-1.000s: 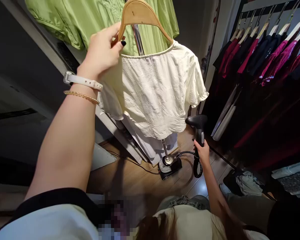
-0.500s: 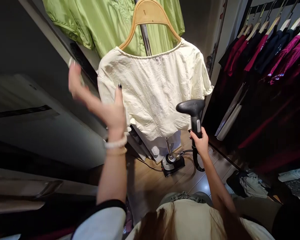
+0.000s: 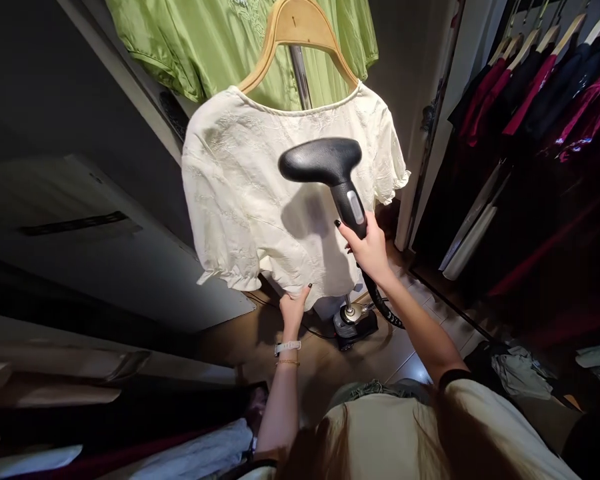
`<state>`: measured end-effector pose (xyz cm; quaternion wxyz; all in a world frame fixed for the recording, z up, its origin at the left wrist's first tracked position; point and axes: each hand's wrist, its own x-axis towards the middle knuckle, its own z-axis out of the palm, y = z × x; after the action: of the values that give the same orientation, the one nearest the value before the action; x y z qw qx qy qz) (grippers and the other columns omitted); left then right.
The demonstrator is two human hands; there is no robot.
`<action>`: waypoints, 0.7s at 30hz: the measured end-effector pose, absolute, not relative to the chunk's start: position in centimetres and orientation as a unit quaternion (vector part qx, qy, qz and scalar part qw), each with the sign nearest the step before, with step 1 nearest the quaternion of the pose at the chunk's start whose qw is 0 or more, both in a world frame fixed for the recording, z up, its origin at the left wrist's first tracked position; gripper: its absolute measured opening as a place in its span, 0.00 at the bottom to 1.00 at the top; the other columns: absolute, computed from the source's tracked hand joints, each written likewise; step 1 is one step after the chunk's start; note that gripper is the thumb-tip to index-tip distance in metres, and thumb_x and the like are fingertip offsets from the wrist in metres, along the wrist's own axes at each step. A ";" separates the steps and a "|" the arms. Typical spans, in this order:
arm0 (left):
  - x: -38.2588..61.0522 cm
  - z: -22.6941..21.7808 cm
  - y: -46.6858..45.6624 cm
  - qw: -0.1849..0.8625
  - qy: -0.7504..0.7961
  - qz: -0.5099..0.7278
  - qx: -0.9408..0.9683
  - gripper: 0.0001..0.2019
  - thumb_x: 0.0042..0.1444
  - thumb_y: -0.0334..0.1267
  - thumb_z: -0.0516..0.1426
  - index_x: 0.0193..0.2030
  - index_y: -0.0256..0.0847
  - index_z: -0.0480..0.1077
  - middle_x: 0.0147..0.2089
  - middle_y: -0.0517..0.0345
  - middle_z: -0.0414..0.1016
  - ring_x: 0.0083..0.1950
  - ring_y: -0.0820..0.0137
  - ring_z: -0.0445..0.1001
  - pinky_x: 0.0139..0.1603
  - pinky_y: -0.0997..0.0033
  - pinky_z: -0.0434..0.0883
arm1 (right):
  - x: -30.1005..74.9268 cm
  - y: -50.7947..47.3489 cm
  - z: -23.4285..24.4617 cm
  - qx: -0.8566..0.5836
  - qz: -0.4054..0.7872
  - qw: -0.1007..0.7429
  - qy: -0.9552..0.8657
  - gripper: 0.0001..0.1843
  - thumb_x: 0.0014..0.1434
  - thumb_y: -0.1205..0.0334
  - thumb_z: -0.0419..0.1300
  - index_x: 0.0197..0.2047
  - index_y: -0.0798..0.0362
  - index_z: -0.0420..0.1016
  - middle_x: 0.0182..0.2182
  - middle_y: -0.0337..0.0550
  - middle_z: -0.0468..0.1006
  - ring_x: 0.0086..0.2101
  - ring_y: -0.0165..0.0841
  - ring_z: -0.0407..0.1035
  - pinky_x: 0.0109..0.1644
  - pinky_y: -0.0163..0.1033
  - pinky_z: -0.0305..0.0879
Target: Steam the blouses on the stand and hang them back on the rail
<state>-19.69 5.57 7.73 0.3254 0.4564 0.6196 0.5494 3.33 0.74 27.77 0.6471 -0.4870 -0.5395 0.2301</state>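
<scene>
A cream short-sleeved blouse (image 3: pixel 240 187) hangs on a wooden hanger (image 3: pixel 300 33) from the steamer's metal pole. My left hand (image 3: pixel 293 308) is closed on the blouse's bottom hem, pulling it down. My right hand (image 3: pixel 367 248) grips the handle of the black steamer head (image 3: pixel 323 160), raised in front of the blouse's middle. The hose runs down to the steamer base (image 3: pixel 355 323) on the floor.
A green garment (image 3: pixel 190 40) hangs behind the blouse. A rack of dark and magenta clothes (image 3: pixel 545 87) on hangers fills the right. Loose clothes (image 3: pixel 517 373) lie on the wooden floor at the right. A pale panel leans at the left.
My left hand left the hanger, swung down and took hold of the blouse's hem. My right hand lifted the steamer head from beside the hem up to the blouse's middle.
</scene>
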 end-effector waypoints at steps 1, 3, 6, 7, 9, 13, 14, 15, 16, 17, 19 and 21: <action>-19.7 7.1 5.2 0.340 0.621 0.539 0.456 0.21 0.46 0.47 0.69 0.41 0.31 0.78 0.42 0.40 0.83 0.51 0.51 0.80 0.57 0.53 0.75 | 2.9 1.1 28.5 -0.480 0.232 0.650 -0.542 0.24 0.59 0.38 0.64 0.46 0.48 0.68 0.32 0.36 0.73 0.31 0.33 0.71 0.36 0.38 0.71; -19.8 6.0 4.4 0.352 0.616 0.533 0.461 0.18 0.49 0.46 0.66 0.40 0.31 0.79 0.44 0.39 0.83 0.52 0.51 0.80 0.58 0.54 0.74 | 2.2 1.9 29.4 -0.471 0.235 0.651 -0.547 0.24 0.59 0.38 0.64 0.46 0.49 0.68 0.32 0.35 0.73 0.30 0.32 0.70 0.36 0.38 0.70; -19.9 5.1 3.6 0.350 0.599 0.546 0.469 0.17 0.52 0.46 0.65 0.42 0.33 0.79 0.48 0.40 0.83 0.53 0.53 0.81 0.59 0.56 0.74 | 1.5 2.3 29.0 -0.476 0.247 0.638 -0.553 0.25 0.59 0.38 0.64 0.47 0.49 0.69 0.31 0.35 0.72 0.31 0.33 0.70 0.36 0.38 0.70; -19.9 4.9 3.4 0.350 0.594 0.552 0.470 0.17 0.53 0.45 0.65 0.43 0.33 0.79 0.48 0.41 0.83 0.53 0.53 0.81 0.59 0.57 0.74 | 1.4 2.2 28.3 -0.485 0.251 0.628 -0.554 0.25 0.59 0.38 0.64 0.47 0.49 0.69 0.31 0.35 0.73 0.31 0.33 0.70 0.37 0.39 0.69; -20.1 4.7 3.0 0.350 0.587 0.557 0.472 0.17 0.53 0.45 0.65 0.45 0.34 0.79 0.49 0.43 0.83 0.54 0.54 0.80 0.59 0.58 0.74 | 1.2 1.7 26.5 -0.509 0.260 0.601 -0.558 0.23 0.59 0.39 0.64 0.47 0.48 0.70 0.31 0.36 0.73 0.33 0.35 0.71 0.39 0.40 0.69; -20.4 4.8 2.3 0.353 0.585 0.550 0.481 0.16 0.53 0.43 0.65 0.44 0.35 0.79 0.50 0.42 0.83 0.56 0.54 0.80 0.60 0.58 0.73 | 1.1 0.6 24.1 -0.544 0.265 0.553 -0.573 0.20 0.57 0.42 0.65 0.45 0.47 0.72 0.32 0.38 0.75 0.34 0.38 0.71 0.41 0.42 0.67; -20.4 4.9 2.1 0.354 0.588 0.547 0.480 0.15 0.53 0.43 0.65 0.44 0.35 0.79 0.49 0.42 0.83 0.55 0.54 0.80 0.60 0.58 0.74 | 1.0 0.6 24.3 -0.543 0.266 0.551 -0.575 0.20 0.57 0.43 0.66 0.45 0.47 0.72 0.32 0.38 0.75 0.34 0.38 0.71 0.41 0.42 0.67; -20.4 4.9 2.0 0.354 0.592 0.544 0.478 0.15 0.53 0.42 0.65 0.43 0.35 0.79 0.48 0.42 0.83 0.55 0.54 0.80 0.60 0.58 0.74 | 0.9 0.7 24.9 -0.539 0.267 0.553 -0.577 0.20 0.57 0.42 0.66 0.45 0.47 0.72 0.32 0.38 0.75 0.34 0.38 0.71 0.41 0.42 0.67; -20.4 5.0 1.8 0.354 0.596 0.541 0.476 0.14 0.53 0.42 0.65 0.43 0.35 0.79 0.48 0.43 0.83 0.54 0.54 0.80 0.59 0.58 0.74 | 0.8 0.9 25.8 -0.531 0.267 0.559 -0.578 0.22 0.57 0.41 0.66 0.46 0.47 0.72 0.31 0.38 0.75 0.34 0.37 0.71 0.41 0.42 0.66; -20.3 5.1 1.6 0.356 0.598 0.537 0.477 0.14 0.52 0.42 0.66 0.42 0.35 0.79 0.47 0.43 0.84 0.54 0.55 0.81 0.59 0.59 0.74 | 0.7 1.2 26.9 -0.522 0.266 0.568 -0.578 0.23 0.58 0.40 0.65 0.46 0.48 0.71 0.31 0.37 0.75 0.33 0.36 0.70 0.40 0.41 0.66; -20.2 5.2 1.1 0.365 0.598 0.525 0.483 0.14 0.52 0.42 0.66 0.41 0.34 0.79 0.46 0.44 0.84 0.54 0.55 0.81 0.58 0.60 0.74 | 0.4 1.9 29.1 -0.504 0.260 0.586 -0.578 0.24 0.59 0.41 0.65 0.48 0.50 0.70 0.31 0.37 0.75 0.33 0.35 0.69 0.40 0.40 0.66; -20.1 5.3 0.5 0.375 0.592 0.516 0.493 0.14 0.53 0.42 0.66 0.41 0.34 0.80 0.46 0.44 0.84 0.53 0.56 0.81 0.58 0.61 0.74 | 0.2 2.4 30.3 -0.493 0.258 0.596 -0.579 0.23 0.60 0.42 0.65 0.48 0.50 0.70 0.32 0.37 0.75 0.32 0.33 0.69 0.39 0.39 0.65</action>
<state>-20.10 0.54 5.27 0.3746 0.4926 0.5920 0.5162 0.19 2.39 30.32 0.5959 -0.4930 -0.5789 0.2583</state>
